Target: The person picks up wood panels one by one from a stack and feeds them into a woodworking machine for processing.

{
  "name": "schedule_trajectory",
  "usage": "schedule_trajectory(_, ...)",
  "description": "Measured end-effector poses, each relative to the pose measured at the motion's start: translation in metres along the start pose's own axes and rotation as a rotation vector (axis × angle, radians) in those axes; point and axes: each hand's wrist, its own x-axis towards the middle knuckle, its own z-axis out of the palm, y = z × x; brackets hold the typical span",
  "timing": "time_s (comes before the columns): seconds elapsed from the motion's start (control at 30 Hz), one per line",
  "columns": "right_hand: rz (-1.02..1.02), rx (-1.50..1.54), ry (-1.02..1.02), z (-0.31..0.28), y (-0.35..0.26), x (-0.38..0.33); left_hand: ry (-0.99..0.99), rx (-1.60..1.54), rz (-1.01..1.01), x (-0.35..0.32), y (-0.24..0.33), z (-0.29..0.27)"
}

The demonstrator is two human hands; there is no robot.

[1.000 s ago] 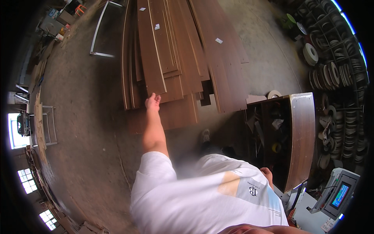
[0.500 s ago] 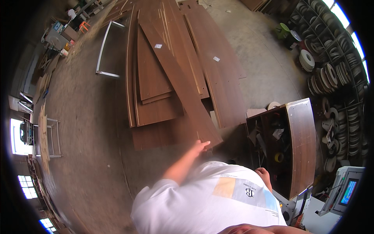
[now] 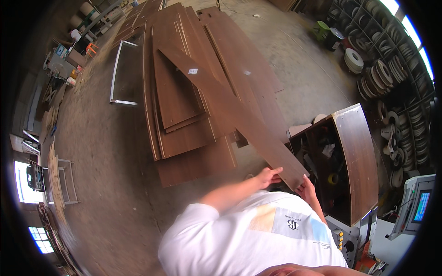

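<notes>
A long, narrow brown wooden board slants from the middle of the panel stack down to my body, with a small white label on its far part. My left hand grips the left edge of its near end. On the near right corner, my right hand is closed on the same board. Under and beyond it lie several brown panels in a staggered stack. Another wide brown panel lies to the right of that stack.
Close on my right stands an open brown cabinet holding loose items, beside a machine with a screen. Rolls of edging and racks line the right wall. A white metal frame stands left of the panels.
The board's near end has swung right toward the cabinet. My left hand moved right with it, and my right hand has come up from my side to grip the corner.
</notes>
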Motion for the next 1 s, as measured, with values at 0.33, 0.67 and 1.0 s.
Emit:
schedule_trajectory(0.33, -0.297, 0.061, 0.531, -0.115, 0.024, -0.058, 0.082, 0.010, 0.127, 0.011, 0.028, -0.005)
schedule_trajectory(0.67, -0.395, -0.393, 1.147, -0.216, 0.061, -0.133, 0.264, 0.112, 0.236, 0.014, 0.094, -0.043)
schedule_trajectory(1.0, -0.444, -0.270, 1.365, -0.344, 0.082, -0.182, 0.065, 0.099, 0.119, 0.071, 0.019, 0.085)
